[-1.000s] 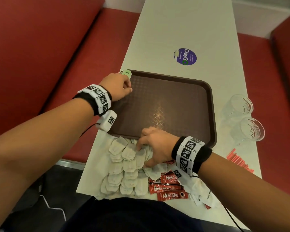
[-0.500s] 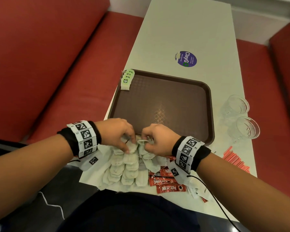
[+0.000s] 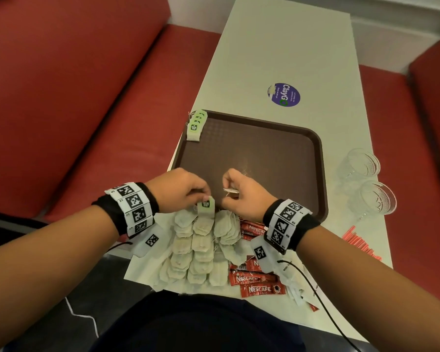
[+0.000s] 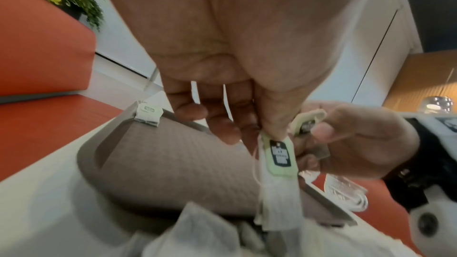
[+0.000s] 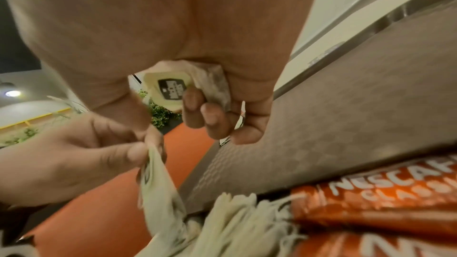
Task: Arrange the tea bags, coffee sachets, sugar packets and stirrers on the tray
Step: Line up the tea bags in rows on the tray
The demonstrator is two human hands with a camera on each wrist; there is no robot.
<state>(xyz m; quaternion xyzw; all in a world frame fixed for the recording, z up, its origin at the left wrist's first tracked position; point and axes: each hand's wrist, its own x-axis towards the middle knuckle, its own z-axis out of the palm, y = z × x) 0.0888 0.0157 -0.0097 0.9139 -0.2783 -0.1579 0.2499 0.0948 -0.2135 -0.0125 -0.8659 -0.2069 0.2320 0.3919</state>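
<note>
A brown tray [image 3: 264, 153] lies on the white table, with a small stack of green-tagged tea bags [image 3: 196, 124] at its far left corner. At the tray's near edge, my left hand [image 3: 181, 191] pinches a tea bag [image 3: 205, 208] by its green tag [image 4: 279, 155] and holds it hanging over the loose pile of tea bags [image 3: 201, 247]. Close to its right, my right hand [image 3: 239, 194] grips another tea bag [image 5: 188, 89] in curled fingers. Red Nescafe coffee sachets [image 3: 257, 283] lie right of the pile, white sugar packets [image 3: 295, 290] beyond them. Red stirrers [image 3: 361, 246] lie at the right edge.
Two clear glasses [image 3: 366, 179] stand right of the tray. A purple round sticker [image 3: 283, 95] is on the table beyond the tray. Red bench seats [image 3: 87, 97] flank the table on both sides.
My left hand came back from the tray's far left corner, leaving tea bags there, and joined the right at the pile. Both hands have lifted a tea bag.
</note>
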